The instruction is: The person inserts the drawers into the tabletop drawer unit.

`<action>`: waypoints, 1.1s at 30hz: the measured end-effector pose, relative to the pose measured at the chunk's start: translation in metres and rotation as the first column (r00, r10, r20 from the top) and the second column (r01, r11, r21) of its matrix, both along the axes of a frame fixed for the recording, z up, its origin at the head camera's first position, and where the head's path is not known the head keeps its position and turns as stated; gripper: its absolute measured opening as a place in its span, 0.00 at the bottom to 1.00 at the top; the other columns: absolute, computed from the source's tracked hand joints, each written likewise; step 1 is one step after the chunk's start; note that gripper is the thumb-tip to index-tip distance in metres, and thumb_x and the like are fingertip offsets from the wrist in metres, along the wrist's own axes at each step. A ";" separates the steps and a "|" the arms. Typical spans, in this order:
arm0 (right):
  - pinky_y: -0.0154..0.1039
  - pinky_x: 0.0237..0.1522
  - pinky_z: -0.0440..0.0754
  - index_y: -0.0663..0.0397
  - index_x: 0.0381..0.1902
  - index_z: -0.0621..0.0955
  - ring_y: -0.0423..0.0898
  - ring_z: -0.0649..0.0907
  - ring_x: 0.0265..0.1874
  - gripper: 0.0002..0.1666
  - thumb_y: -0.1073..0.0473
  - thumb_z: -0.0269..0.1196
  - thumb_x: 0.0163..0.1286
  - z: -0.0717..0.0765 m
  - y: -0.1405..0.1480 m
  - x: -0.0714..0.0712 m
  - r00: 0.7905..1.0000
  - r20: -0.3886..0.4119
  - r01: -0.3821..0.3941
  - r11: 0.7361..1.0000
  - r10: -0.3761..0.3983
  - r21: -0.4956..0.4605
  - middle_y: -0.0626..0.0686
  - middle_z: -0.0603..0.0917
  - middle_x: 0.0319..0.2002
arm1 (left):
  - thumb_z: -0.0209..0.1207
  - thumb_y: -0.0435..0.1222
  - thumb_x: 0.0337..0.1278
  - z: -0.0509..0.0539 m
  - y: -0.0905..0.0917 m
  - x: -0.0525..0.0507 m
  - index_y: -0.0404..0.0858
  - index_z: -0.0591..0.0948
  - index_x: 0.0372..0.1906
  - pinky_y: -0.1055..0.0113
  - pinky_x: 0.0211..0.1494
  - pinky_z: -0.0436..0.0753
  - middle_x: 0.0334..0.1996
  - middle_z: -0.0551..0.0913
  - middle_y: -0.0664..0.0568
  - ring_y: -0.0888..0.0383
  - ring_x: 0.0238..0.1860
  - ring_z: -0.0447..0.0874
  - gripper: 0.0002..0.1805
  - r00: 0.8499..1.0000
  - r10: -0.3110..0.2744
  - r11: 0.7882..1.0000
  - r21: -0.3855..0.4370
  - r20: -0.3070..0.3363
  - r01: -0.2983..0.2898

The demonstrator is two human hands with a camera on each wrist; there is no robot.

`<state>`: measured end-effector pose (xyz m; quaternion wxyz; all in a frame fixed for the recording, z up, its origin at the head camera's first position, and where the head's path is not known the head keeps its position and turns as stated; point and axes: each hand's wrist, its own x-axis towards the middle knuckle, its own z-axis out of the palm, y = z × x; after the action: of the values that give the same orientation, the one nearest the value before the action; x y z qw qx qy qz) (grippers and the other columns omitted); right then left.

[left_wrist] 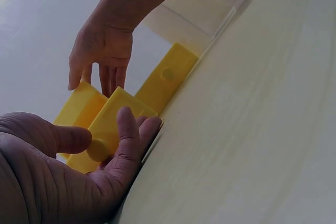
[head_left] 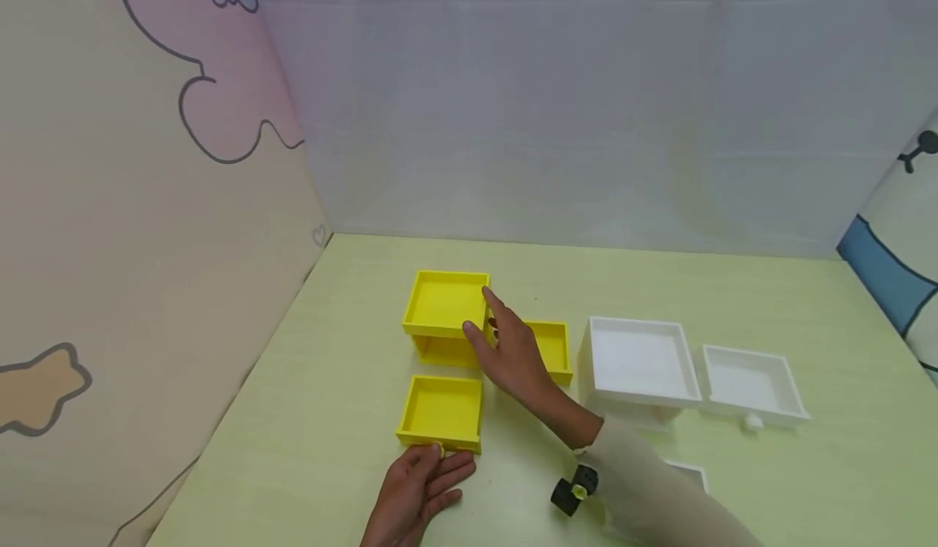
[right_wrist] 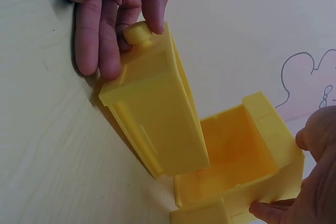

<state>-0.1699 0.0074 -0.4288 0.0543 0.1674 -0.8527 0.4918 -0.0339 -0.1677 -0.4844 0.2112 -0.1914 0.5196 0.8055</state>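
Note:
A small yellow drawer (head_left: 443, 410) lies in front of a yellow box-shaped cabinet (head_left: 445, 301) whose front is hollow. With thumb and fingers, my left hand (head_left: 416, 490) pinches the round knob (right_wrist: 138, 33) on the drawer's front. In the right wrist view the drawer's far end stands close to the cabinet's opening. My right hand (head_left: 519, 356) rests against the cabinet's right side, thumb near its front corner and fingers extended. A second yellow drawer (head_left: 554, 347) lies to the right of the cabinet, partly hidden by the right hand; its knob (left_wrist: 167, 74) shows in the left wrist view.
To the right stands a white cabinet (head_left: 645, 360), with a white drawer (head_left: 755, 380) beside it. Another white piece (head_left: 689, 475) is mostly covered by the right sleeve (head_left: 652, 482). A printed wall (head_left: 183, 246) borders the table on the left, and a plain wall (head_left: 572, 124) the back.

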 end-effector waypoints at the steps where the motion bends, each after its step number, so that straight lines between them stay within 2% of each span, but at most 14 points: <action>1: 0.54 0.56 0.79 0.58 0.77 0.58 0.60 0.79 0.60 0.39 0.48 0.56 0.77 -0.001 0.000 0.000 1.000 -0.002 0.001 1.000 -0.001 -0.003 0.61 0.67 0.72 | 0.52 0.46 0.75 0.000 0.000 0.000 0.28 0.67 0.56 0.62 0.45 0.84 0.52 0.85 0.39 0.50 0.52 0.86 0.23 1.000 0.000 1.000 -0.002 0.001 0.000; 8: 0.53 0.52 0.81 0.56 0.78 0.57 0.60 0.81 0.56 0.37 0.49 0.54 0.78 -0.004 0.000 0.001 1.000 0.023 -0.010 0.998 0.012 -0.062 0.58 0.65 0.73 | 0.50 0.44 0.76 0.001 0.001 0.001 0.29 0.66 0.54 0.62 0.45 0.85 0.52 0.84 0.38 0.50 0.52 0.86 0.21 1.000 0.003 1.000 -0.014 0.008 -0.003; 18: 0.52 0.49 0.83 0.55 0.78 0.57 0.61 0.82 0.55 0.37 0.49 0.54 0.78 -0.005 0.001 0.001 1.000 0.026 -0.004 0.997 0.006 -0.075 0.65 0.71 0.68 | 0.50 0.43 0.77 -0.001 0.002 0.002 0.30 0.66 0.52 0.63 0.45 0.84 0.52 0.84 0.37 0.50 0.52 0.86 0.18 1.000 0.001 1.000 -0.030 -0.028 -0.001; 26: 0.50 0.52 0.81 0.54 0.79 0.55 0.59 0.81 0.57 0.38 0.50 0.54 0.78 -0.007 0.002 0.001 0.998 0.062 0.005 1.000 -0.003 -0.031 0.65 0.73 0.65 | 0.47 0.42 0.78 0.000 0.007 -0.003 0.31 0.66 0.50 0.62 0.46 0.84 0.53 0.83 0.36 0.49 0.53 0.85 0.16 0.997 -0.042 0.998 -0.046 -0.062 0.040; 33: 0.51 0.50 0.82 0.58 0.78 0.57 0.60 0.82 0.55 0.38 0.50 0.54 0.78 -0.001 0.001 0.000 1.000 0.024 -0.012 0.999 0.014 -0.042 0.66 0.74 0.64 | 0.47 0.42 0.78 0.005 0.008 -0.012 0.30 0.65 0.50 0.61 0.46 0.84 0.52 0.83 0.35 0.48 0.53 0.85 0.16 0.996 -0.040 0.995 -0.089 -0.075 0.033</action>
<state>-0.1702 0.0085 -0.4300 0.0443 0.1658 -0.8416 0.5121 -0.0460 -0.1593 -0.4789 0.1970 -0.1598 0.5657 0.7846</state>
